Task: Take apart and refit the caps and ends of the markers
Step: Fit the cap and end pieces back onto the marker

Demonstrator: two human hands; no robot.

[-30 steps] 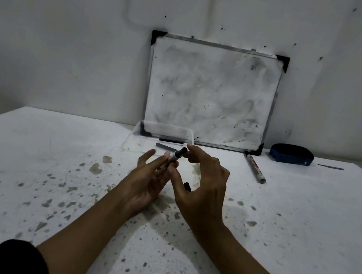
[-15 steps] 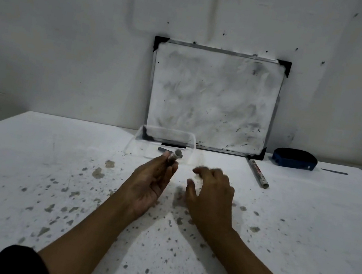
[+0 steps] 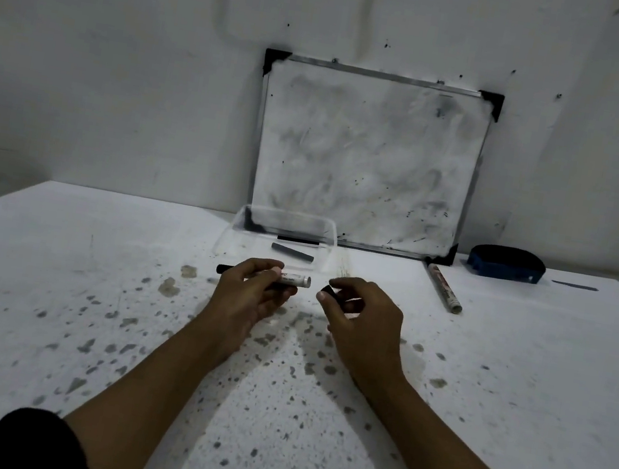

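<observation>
My left hand (image 3: 250, 294) grips a white marker (image 3: 294, 279) held level, its black cap end sticking out to the left and its bare white end pointing right. My right hand (image 3: 362, 315) pinches a small black end piece (image 3: 328, 291) between thumb and forefinger, a short gap to the right of the marker's end. A second marker (image 3: 444, 289) lies on the table at the right, near the whiteboard's corner. A dark marker part (image 3: 292, 252) lies inside the clear plastic tray (image 3: 226, 239).
A smudged whiteboard (image 3: 368, 158) leans on the wall behind the tray. A blue eraser (image 3: 506, 263) sits at the back right, with a thin dark strip (image 3: 573, 285) beyond it. The white table (image 3: 50, 274) is speckled with grey stains.
My left hand turned the marker from upright to level. My right hand dropped to the table, then came up with the black end piece pinched beside the marker's end.
</observation>
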